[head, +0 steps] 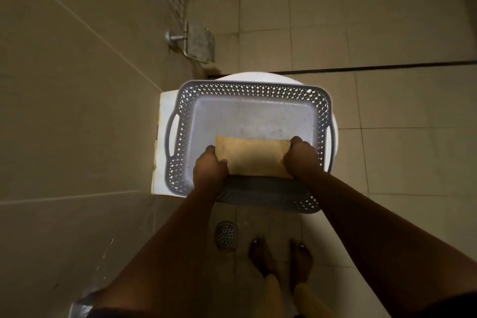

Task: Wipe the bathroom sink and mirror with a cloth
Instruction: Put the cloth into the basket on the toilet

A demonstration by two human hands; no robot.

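Both hands grip the folded tan cloth [254,159], the left hand [210,166] closed on its left edge and the right hand [300,160] closed on its right edge, holding it stretched flat over the near part of a grey plastic basket [180,111]. The basket sits on top of a closed white toilet [161,116]. Below, bare feet stand beside a floor drain [226,235]. Further off a metal paper holder [198,42] is fixed to the tiled wall. Neither sink nor mirror is in view, so by my reckoning the wiping is all still left; only the cloth is in hand
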